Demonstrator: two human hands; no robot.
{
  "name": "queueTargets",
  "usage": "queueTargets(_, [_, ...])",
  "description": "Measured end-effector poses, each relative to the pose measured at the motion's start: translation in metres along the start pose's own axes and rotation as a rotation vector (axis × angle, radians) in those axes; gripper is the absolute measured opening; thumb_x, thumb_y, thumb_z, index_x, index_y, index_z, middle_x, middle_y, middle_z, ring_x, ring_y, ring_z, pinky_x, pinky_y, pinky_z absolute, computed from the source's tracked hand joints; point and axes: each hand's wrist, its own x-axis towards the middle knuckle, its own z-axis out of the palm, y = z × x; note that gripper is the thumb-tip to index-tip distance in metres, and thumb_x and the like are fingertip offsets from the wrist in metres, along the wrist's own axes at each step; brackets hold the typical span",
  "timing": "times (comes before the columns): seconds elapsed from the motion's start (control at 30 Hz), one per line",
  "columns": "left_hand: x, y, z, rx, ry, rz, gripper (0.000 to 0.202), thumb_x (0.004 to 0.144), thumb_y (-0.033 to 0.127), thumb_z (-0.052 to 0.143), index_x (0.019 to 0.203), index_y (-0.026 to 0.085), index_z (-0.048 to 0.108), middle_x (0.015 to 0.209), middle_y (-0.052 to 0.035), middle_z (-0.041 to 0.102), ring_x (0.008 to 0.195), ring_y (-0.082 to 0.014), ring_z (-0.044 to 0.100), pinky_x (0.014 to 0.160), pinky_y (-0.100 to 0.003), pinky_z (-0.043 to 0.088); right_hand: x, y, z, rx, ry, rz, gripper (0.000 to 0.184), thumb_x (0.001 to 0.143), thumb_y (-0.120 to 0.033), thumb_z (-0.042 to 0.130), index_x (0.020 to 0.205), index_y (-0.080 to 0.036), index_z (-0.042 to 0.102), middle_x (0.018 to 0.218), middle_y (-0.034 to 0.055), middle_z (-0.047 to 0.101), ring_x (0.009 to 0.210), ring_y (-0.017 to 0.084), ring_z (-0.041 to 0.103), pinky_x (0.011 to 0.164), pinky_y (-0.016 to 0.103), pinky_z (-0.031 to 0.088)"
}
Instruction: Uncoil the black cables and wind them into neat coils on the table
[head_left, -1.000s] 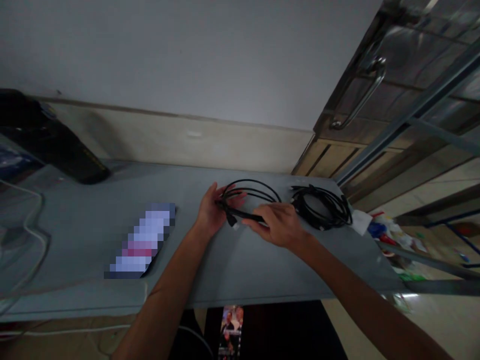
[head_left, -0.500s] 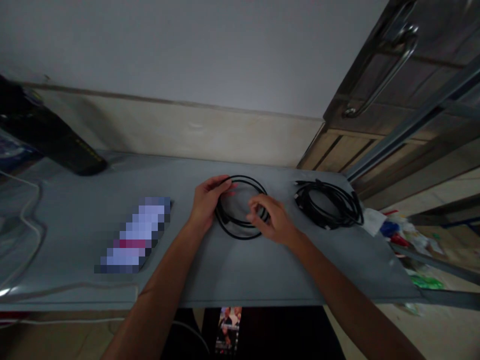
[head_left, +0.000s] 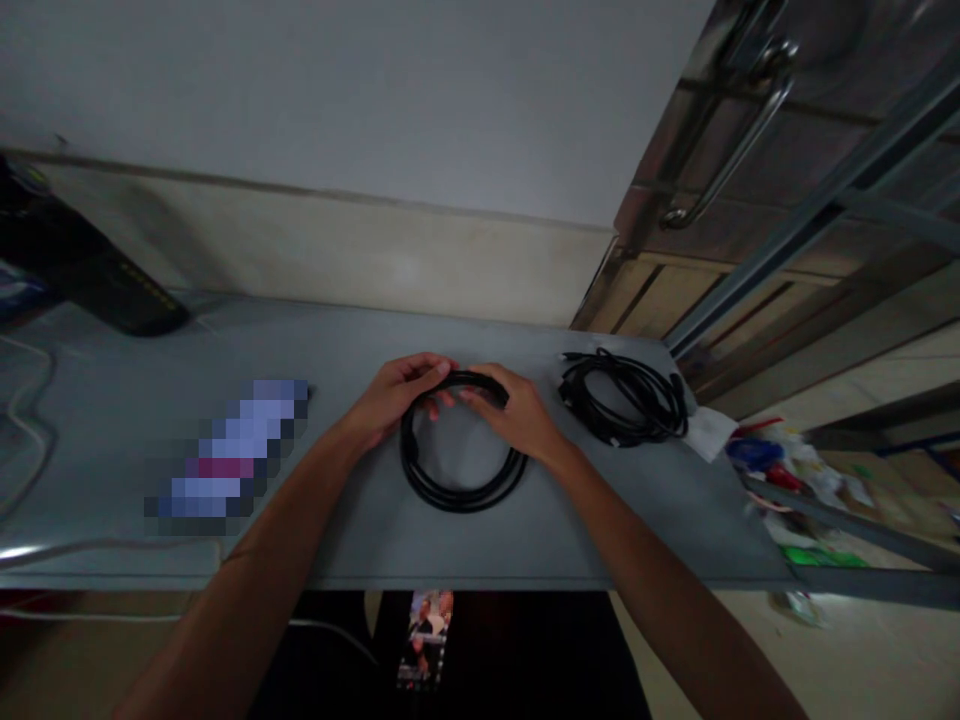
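Note:
A black cable (head_left: 465,499) is wound into a round coil of a few loops over the grey tabletop (head_left: 360,540). My left hand (head_left: 397,395) is closed on the coil's upper left, thumb on top and fingers beneath. At its upper right, my right hand (head_left: 514,405) grips the same loops with thumb and fingers. The two hands are close together along the top of the ring. To the right of them lies a second coil of black cable (head_left: 626,400), its plug ends showing, untouched by either hand.
A pixelated phone (head_left: 232,450) lies left of my arm. A black object (head_left: 112,270) leans at the back left, near a white cord (head_left: 34,420). Beneath the table edge a lit phone screen (head_left: 424,640) rests on my lap. Metal frame bars (head_left: 765,250) stand at right.
My right hand has moved from the coil's right side up to its top, beside the left hand, and now grips it. The loops lie closer together. The view has shifted slightly.

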Motion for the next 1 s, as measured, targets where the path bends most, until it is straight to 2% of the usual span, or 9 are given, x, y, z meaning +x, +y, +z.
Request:
queueTargets(0.07, [-0.001, 0.001, 0.000, 0.022, 0.004, -0.015, 0.055, 0.075, 0.063, 0.101, 0.106, 0.020, 0.086, 0.083, -0.0077, 0.079, 0.060, -0.0182, 0.068, 0.044, -0.027, 0.051, 0.001, -0.001, -0.001, 0.033, 0.000, 0.007, 0.028, 0.110, -0.051, 0.073, 0.125, -0.027, 0.076, 0.117, 0.0044, 0.082, 0.106, 0.025, 0.077, 0.099, 0.039, 0.059])
queueTargets(0.17, [-0.002, 0.003, 0.000, 0.057, 0.005, -0.053, 0.054, 0.078, 0.065, 0.098, 0.110, 0.023, 0.087, 0.060, 0.0007, 0.064, 0.045, -0.0126, 0.051, 0.038, -0.024, 0.036, 0.003, 0.000, -0.002, 0.052, 0.009, 0.006, 0.028, 0.112, -0.051, 0.069, 0.124, -0.027, 0.076, 0.119, 0.0043, 0.081, 0.108, 0.024, 0.076, 0.100, 0.039, 0.058])
queueTargets(0.27, [-0.003, 0.005, 0.002, 0.060, 0.018, -0.061, 0.052, 0.077, 0.065, 0.098, 0.105, 0.023, 0.088, 0.060, 0.0011, 0.061, 0.043, -0.0103, 0.043, 0.038, -0.024, 0.029, 0.004, 0.003, -0.003, 0.066, 0.017, 0.023, 0.028, 0.113, -0.051, 0.064, 0.120, -0.027, 0.075, 0.109, 0.0024, 0.080, 0.100, 0.023, 0.074, 0.096, 0.036, 0.058])
queueTargets(0.37, [-0.002, 0.006, 0.004, 0.040, 0.043, -0.055, 0.050, 0.076, 0.062, 0.100, 0.105, 0.023, 0.088, 0.076, -0.0039, 0.073, 0.047, -0.0095, 0.046, 0.040, -0.023, 0.033, 0.005, 0.005, -0.004, 0.069, 0.057, 0.052, 0.033, 0.114, -0.057, 0.061, 0.112, -0.026, 0.071, 0.096, 0.0007, 0.075, 0.091, 0.022, 0.071, 0.089, 0.035, 0.057])
queueTargets(0.5, [0.000, 0.005, 0.001, -0.004, 0.088, -0.057, 0.051, 0.074, 0.059, 0.102, 0.106, 0.021, 0.089, 0.073, -0.0031, 0.072, 0.054, -0.0122, 0.056, 0.046, -0.023, 0.045, 0.005, 0.007, -0.005, 0.093, 0.113, 0.107, 0.043, 0.114, -0.068, 0.055, 0.105, -0.027, 0.065, 0.089, -0.0002, 0.071, 0.077, 0.019, 0.064, 0.074, 0.033, 0.052])
queueTargets(0.63, [0.002, 0.001, -0.003, -0.062, 0.164, -0.049, 0.054, 0.068, 0.054, 0.107, 0.106, 0.020, 0.088, 0.085, -0.0069, 0.080, 0.068, -0.0177, 0.072, 0.058, -0.026, 0.059, 0.005, 0.012, -0.002, 0.196, 0.203, 0.172, 0.049, 0.112, -0.076, 0.053, 0.110, -0.028, 0.056, 0.086, -0.0018, 0.069, 0.062, 0.017, 0.057, 0.058, 0.030, 0.045])
queueTargets(0.8, [0.004, -0.002, -0.004, -0.068, 0.175, -0.029, 0.050, 0.075, 0.055, 0.103, 0.108, 0.020, 0.086, 0.094, -0.0106, 0.085, 0.078, -0.0230, 0.079, 0.064, -0.031, 0.065, 0.005, 0.014, 0.001, 0.252, 0.284, 0.200, 0.054, 0.112, -0.083, 0.044, 0.117, -0.029, 0.046, 0.088, -0.0030, 0.072, 0.051, 0.013, 0.056, 0.050, 0.028, 0.044])
queueTargets(0.9, [0.003, -0.001, -0.005, -0.053, 0.159, -0.018, 0.049, 0.079, 0.057, 0.099, 0.107, 0.020, 0.086, 0.100, -0.0133, 0.086, 0.089, -0.0280, 0.082, 0.055, -0.029, 0.062, 0.005, 0.013, 0.001, 0.288, 0.339, 0.212, 0.054, 0.113, -0.083, 0.042, 0.119, -0.029, 0.043, 0.091, -0.0012, 0.076, 0.050, 0.014, 0.061, 0.047, 0.028, 0.045])
queueTargets(1.0, [0.002, 0.000, -0.007, -0.037, 0.151, -0.042, 0.049, 0.080, 0.062, 0.096, 0.104, 0.020, 0.086, 0.101, -0.0144, 0.085, 0.085, -0.0287, 0.081, 0.042, -0.026, 0.052, 0.005, 0.012, 0.001, 0.338, 0.394, 0.208, 0.054, 0.111, -0.082, 0.049, 0.119, -0.029, 0.042, 0.094, 0.0017, 0.078, 0.054, 0.016, 0.068, 0.045, 0.028, 0.044])
